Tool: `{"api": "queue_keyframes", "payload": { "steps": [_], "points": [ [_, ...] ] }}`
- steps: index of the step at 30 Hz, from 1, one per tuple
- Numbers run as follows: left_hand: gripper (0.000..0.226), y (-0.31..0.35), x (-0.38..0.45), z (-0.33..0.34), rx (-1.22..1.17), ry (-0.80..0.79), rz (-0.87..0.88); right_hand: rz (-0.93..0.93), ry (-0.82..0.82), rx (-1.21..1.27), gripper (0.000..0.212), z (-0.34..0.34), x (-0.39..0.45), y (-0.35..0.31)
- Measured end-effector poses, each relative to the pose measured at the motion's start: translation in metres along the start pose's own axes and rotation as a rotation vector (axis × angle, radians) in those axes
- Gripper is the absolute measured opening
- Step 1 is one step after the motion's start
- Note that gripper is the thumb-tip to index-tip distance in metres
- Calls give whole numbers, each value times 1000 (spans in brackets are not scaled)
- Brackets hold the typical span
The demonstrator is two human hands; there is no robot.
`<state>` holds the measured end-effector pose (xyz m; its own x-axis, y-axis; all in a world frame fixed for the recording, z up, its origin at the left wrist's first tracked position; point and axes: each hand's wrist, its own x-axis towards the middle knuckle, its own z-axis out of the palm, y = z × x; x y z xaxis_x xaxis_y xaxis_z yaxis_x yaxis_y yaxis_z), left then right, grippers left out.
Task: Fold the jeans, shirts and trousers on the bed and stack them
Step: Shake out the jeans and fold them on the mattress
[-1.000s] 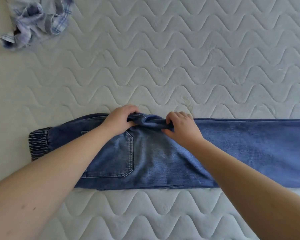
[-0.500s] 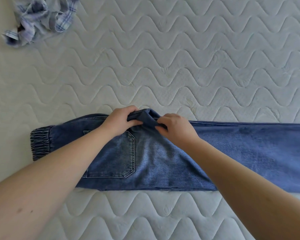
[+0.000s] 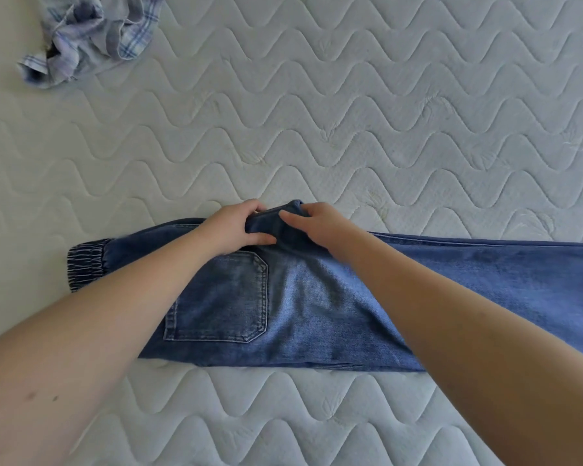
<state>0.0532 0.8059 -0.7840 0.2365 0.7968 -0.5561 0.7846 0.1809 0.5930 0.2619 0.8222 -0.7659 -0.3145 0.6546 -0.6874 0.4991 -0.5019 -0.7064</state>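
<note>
Your jeans (image 3: pixel 317 307) lie flat across the bed (image 3: pixel 317 112), doubled lengthwise, running from the elastic waistband (image 3: pixel 88 264) at 9 o'clock out past the frame edge at 3 o'clock. The back pocket (image 3: pixel 219 297) faces up, just below your left wrist. At the far edge of the denim, toward 12 o'clock from the pocket, the crotch point is bunched into a small raised fold. Your left hand (image 3: pixel 233 227) grips that fold, thumb underneath and fingers curled over the top. Your right hand (image 3: pixel 320 223) meets it from the 3 o'clock side, fingers curled round the same bunch of cloth and touching the left hand's fingertips. A crumpled plaid shirt (image 3: pixel 91 31) sits well apart at 10 o'clock, near the corner of the quilted mattress, unfolded.
</note>
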Motion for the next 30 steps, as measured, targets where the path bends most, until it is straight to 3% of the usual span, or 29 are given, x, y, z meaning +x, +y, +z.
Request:
{"api": "queue_keyframes", "payload": {
  "steps": [2,5,13,16,18,20,23,26,30],
  "points": [
    [30,-7,1,-10,82,-28,0,-42,70,-96,37,-5,8,-4],
    [22,-22,0,-19,106,-19,-29,-154,194,-254,25,-19,21,-10],
    [29,-38,-4,-11,211,191,-151,-148,240,-361,12,-24,39,-12],
    [32,-35,-4,-8,279,265,-160,-147,156,-313,47,-25,35,-15],
    [36,-33,-4,-9,285,287,-186,-122,58,-484,68,-29,33,-17],
    [38,-31,-5,-9,304,296,-206,-77,5,-661,72,-32,32,-21],
    [34,-27,-7,-5,422,337,-206,-30,13,-835,52,-34,31,-25],
    [31,-15,-3,-5,391,352,-128,-54,72,-727,31,-33,28,-19],
    [55,13,8,-4,243,92,26,-203,156,-576,20,-28,14,-6]
  ]
}}
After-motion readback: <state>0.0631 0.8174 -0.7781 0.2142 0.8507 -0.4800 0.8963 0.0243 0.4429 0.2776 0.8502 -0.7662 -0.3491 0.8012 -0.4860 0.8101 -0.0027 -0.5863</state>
